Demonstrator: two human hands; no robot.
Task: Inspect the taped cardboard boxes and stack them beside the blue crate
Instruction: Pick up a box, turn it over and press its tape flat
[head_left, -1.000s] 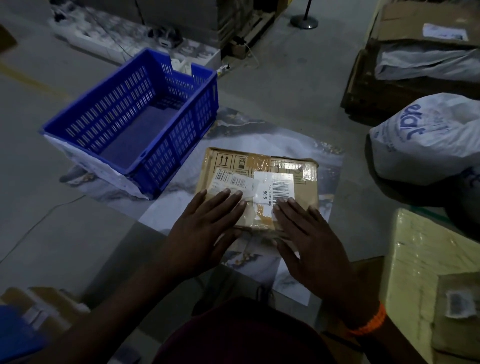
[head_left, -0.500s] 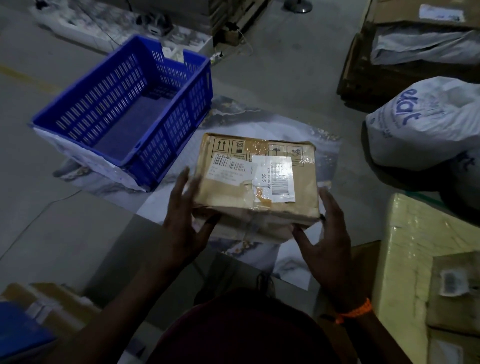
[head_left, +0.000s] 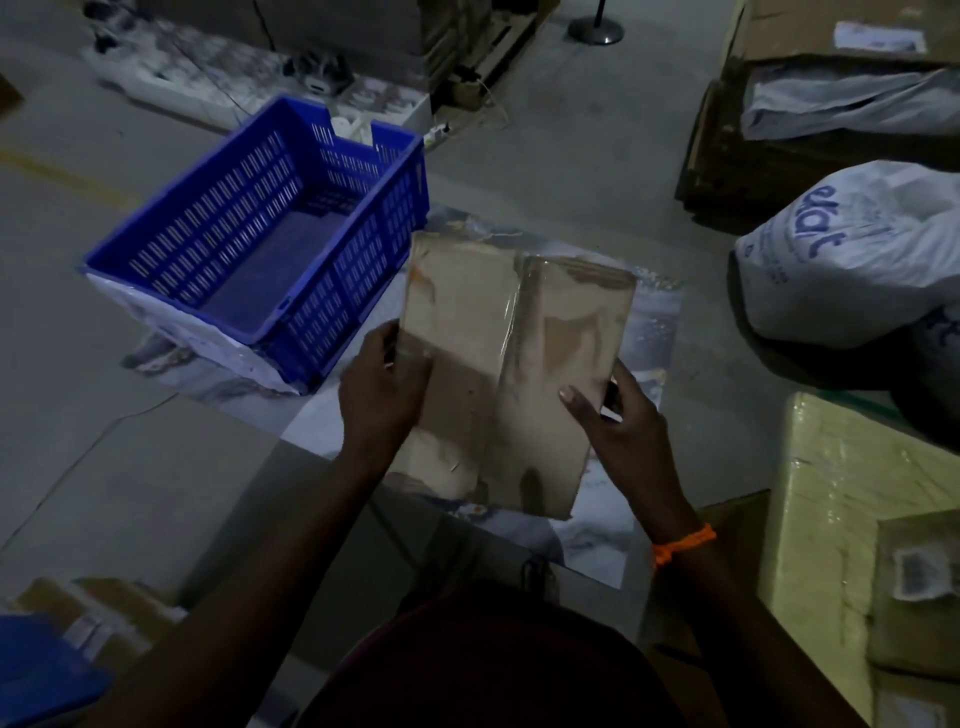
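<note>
Grip: both hands are closed on the cardboard box (head_left: 467, 322) by its opposite side edges. The left hand (head_left: 382, 379) grips the left edge, and the right hand (head_left: 618, 421) pinches the right edge with its thumb on the upturned face.
Marbled sheet (head_left: 649, 332): lies on the floor at centre frame, under the held box. It is probably the stacking spot.
Blue crate (head_left: 358, 270): upper left of the frame, just left of the box and not touching it.
Box position: held off the floor at centre frame, its plain face tilted up toward the camera.
Handling: it looks flat, stiff and fairly light, since two edge grips carry it without sag.
Tape (head_left: 514, 322): a glossy strip down the middle of the face, likely slick under the fingers.
Hold: best taken at bare cardboard edges near mid-length, thumbs above and fingers beneath, keeping off the tape.
Risk: corners may dent if it is set down hard.
</note>
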